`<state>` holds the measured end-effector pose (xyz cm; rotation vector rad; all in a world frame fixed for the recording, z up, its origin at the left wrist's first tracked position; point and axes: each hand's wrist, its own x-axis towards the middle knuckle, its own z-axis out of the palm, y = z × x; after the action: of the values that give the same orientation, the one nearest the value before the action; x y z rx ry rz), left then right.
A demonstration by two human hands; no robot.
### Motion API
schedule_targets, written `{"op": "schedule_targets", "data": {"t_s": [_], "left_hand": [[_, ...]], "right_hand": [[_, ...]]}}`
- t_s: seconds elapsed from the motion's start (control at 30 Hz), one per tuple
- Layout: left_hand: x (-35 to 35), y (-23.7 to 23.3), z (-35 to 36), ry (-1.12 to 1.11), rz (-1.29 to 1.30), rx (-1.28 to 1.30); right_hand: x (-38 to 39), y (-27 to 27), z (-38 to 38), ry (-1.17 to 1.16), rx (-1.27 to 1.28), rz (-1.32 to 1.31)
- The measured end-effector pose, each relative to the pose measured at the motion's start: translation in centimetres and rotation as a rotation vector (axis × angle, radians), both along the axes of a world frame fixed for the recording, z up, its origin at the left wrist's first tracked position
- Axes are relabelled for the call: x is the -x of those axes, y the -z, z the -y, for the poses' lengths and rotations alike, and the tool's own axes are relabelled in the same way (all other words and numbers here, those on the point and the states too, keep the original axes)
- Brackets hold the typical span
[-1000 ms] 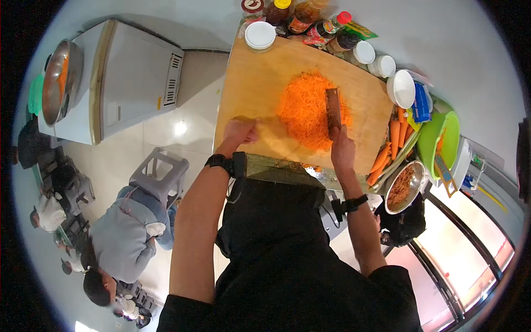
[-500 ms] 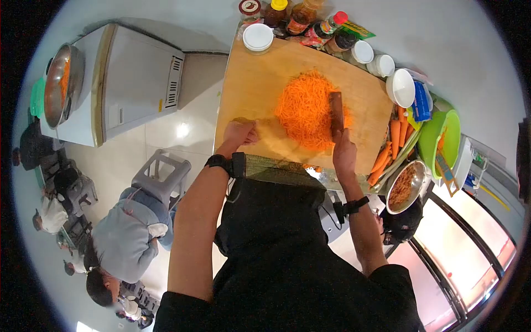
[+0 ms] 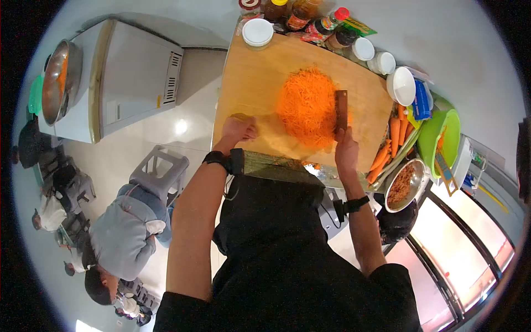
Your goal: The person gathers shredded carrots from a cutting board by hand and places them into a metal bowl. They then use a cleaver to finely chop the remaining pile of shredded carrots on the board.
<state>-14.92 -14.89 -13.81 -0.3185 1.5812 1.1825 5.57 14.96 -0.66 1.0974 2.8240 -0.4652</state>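
A broad pile of shredded carrot (image 3: pixel 307 108) lies on a large wooden cutting board (image 3: pixel 254 77). My right hand (image 3: pixel 347 152) is closed round the handle of a cleaver (image 3: pixel 342 110), whose dark blade stands at the right edge of the pile. A few shreds show on the blade's far side. On the left part of the board rests my left hand (image 3: pixel 239 129), its fingers curled in, apart from the carrot. No object shows in it.
Jars and sauce bottles (image 3: pixel 298 19) line the board's back edge. Whole carrots (image 3: pixel 394 133), a green basin (image 3: pixel 445 138) and a metal bowl of minced food (image 3: pixel 404 185) stand at the right. A seated person (image 3: pixel 124 238) is behind a grey stool (image 3: pixel 160 171) at left.
The cleaver in my right hand has shifted slightly right, to the outer edge of the carrot pile. My left hand stays in about the same place on the board.
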Motion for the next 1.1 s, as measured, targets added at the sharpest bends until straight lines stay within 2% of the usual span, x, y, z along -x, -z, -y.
{"op": "schedule_targets", "data": {"t_s": [0.07, 0.1, 0.13, 0.2, 0.23, 0.3, 0.33, 0.4, 0.53, 0.6, 0.63, 0.7, 0.77, 0.83, 0.9, 1.03, 1.1], "left_hand": [[0.0, 0.9, 0.3, -0.002, 0.057, -0.025], [0.5, 1.1, 0.3, -0.022, 0.099, -0.040], [0.8, -0.4, 0.0, -0.024, 0.094, -0.036], [0.3, -4.9, -0.7, -0.059, -0.013, 0.007], [0.3, -3.7, -0.4, -0.057, -0.019, 0.003], [0.3, -2.0, -0.1, 0.162, -0.305, -0.066], [0.3, -1.8, -0.3, 0.161, -0.311, -0.069], [0.5, -2.1, -0.5, 0.102, -0.202, 0.152], [0.5, -3.9, -1.0, 0.035, -0.056, 0.066], [0.9, -4.6, -1.1, 0.163, -0.243, 0.096], [0.8, -4.5, -0.9, 0.158, -0.247, 0.102], [0.5, -4.6, -1.3, -0.013, -0.043, 0.113], [0.8, -5.2, -1.4, 0.037, -0.030, 0.118], [0.9, -5.1, -1.5, 0.077, -0.029, 0.128], [0.4, -4.8, -1.3, -0.146, 0.018, 0.029], [0.6, -4.8, -1.5, -0.074, 0.017, 0.079], [1.1, -5.2, -1.7, -0.029, 0.000, 0.097]], "right_hand": [[0.0, -0.1, -0.3, -0.044, 0.063, 0.035], [0.3, -0.6, -0.5, 0.009, 0.057, 0.103], [0.4, -0.3, -0.4, 0.007, 0.061, 0.098], [-0.6, -0.2, 0.1, 0.009, 0.032, -0.110], [-0.4, 0.0, 0.1, 0.010, 0.028, -0.117], [-0.2, 0.1, 0.3, -0.048, 0.065, 0.103], [-0.2, -0.2, 0.1, -0.048, 0.062, 0.098], [-0.2, -0.5, 0.1, 0.034, 0.139, -0.090], [0.0, 0.8, 1.6, -0.123, 0.061, -0.211], [1.1, 0.1, 1.7, -0.074, 0.120, -0.024], [2.0, -1.6, 2.1, -0.019, 0.147, 0.034], [2.4, -1.3, 3.4, 0.020, 0.147, -0.017], [2.2, -1.5, 3.6, 0.066, 0.136, -0.062], [2.8, -1.3, 3.4, -0.016, 0.105, 0.026], [3.4, -2.1, 3.4, -0.099, 0.088, 0.034], [2.6, -0.2, 4.2, 0.039, 0.137, -0.074], [2.9, 0.2, 4.4, -0.136, 0.032, 0.097]]}}
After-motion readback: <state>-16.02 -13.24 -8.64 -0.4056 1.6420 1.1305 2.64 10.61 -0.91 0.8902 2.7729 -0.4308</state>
